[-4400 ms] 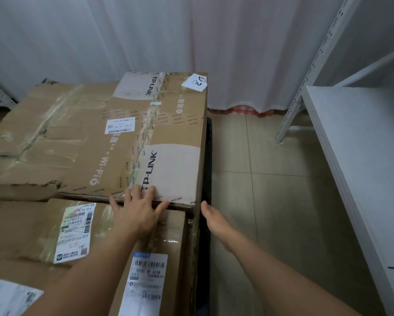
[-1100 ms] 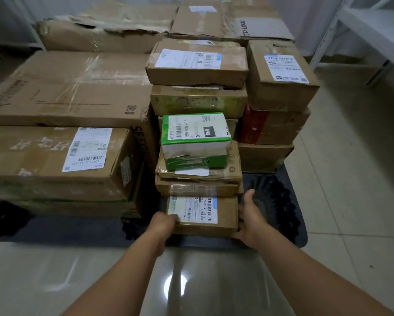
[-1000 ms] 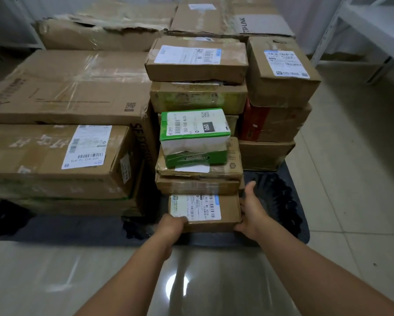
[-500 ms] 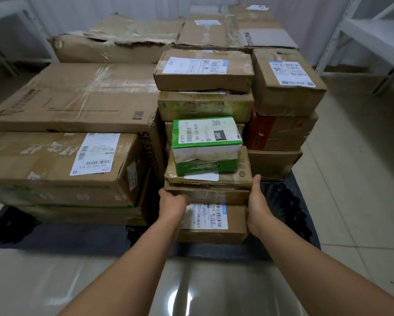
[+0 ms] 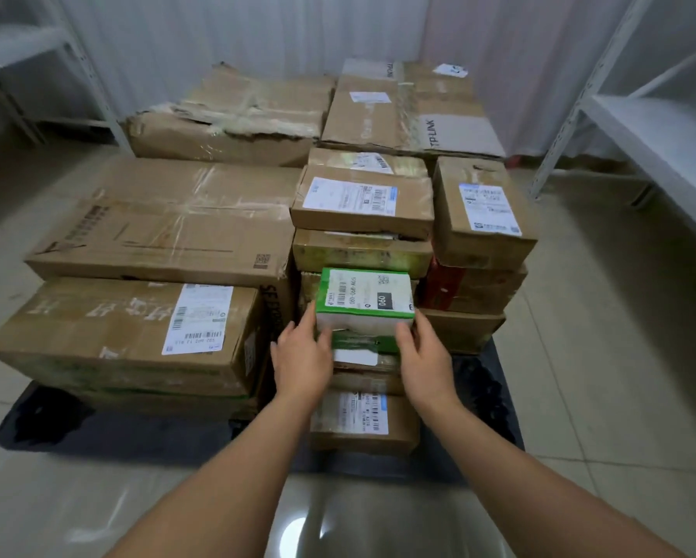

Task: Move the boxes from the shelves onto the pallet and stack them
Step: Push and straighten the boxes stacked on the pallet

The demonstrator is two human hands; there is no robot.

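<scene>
A black pallet (image 5: 44,420) on the floor carries several stacked cardboard boxes. At its front middle stands a low stack: a small labelled brown box (image 5: 362,424) at the bottom, flat taped boxes above it, and a green-and-white box (image 5: 364,306) on top. My left hand (image 5: 302,356) grips the green box's left front corner. My right hand (image 5: 422,356) grips its right front corner. Both sets of fingers curl round the box's sides. A wide labelled box (image 5: 124,328) lies to the left, and a TP-LINK box (image 5: 410,114) lies at the back.
White metal shelving (image 5: 656,130) stands at the right with a bare shelf board. Another shelf frame (image 5: 28,46) stands at the back left. A white curtain hangs behind the pallet. Glossy tiled floor (image 5: 604,388) surrounds the pallet.
My hands rose from the sides of the bottom small box, past the flat taped boxes, to the green-and-white box on top. The view pulled back and up.
</scene>
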